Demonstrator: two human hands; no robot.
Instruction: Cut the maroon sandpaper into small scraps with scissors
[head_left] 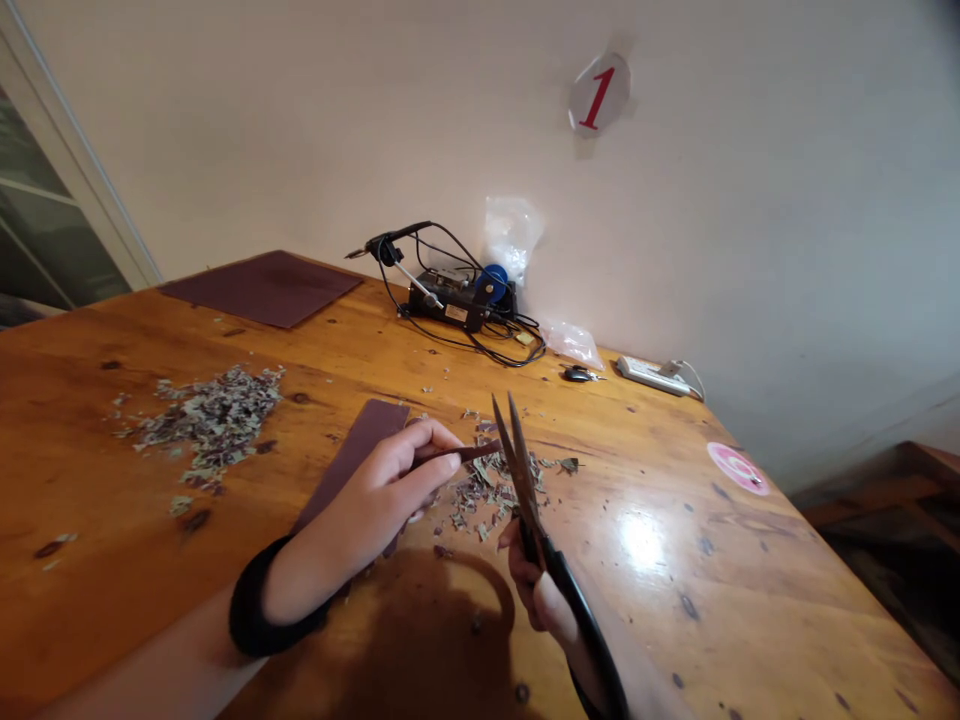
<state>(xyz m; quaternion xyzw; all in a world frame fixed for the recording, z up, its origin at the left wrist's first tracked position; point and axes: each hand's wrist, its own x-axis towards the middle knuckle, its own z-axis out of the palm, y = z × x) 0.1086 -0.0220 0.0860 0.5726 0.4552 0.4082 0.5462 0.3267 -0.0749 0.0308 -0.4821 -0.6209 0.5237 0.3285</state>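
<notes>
My left hand [401, 470] pinches a narrow maroon strip [476, 452], which looks like sandpaper, between thumb and fingers. The strip's free end points right, close to the scissor blades. In my right hand [536, 590] are black-handled scissors [527, 490], their blades slightly apart and pointing away from me. Small cut scraps [480, 490], maroon and grey-green, lie on the table under and around the strip. A wider maroon sandpaper piece [349, 455] lies partly beneath my left hand and forearm.
A larger heap of scraps [225, 415] lies on the wooden table [660, 630] at left. Behind are a big maroon sheet [266, 288], a soldering station with cables [450, 300], plastic bags [574, 343], a small black object [579, 374], a power strip [652, 376] and a pink round sticker [737, 468].
</notes>
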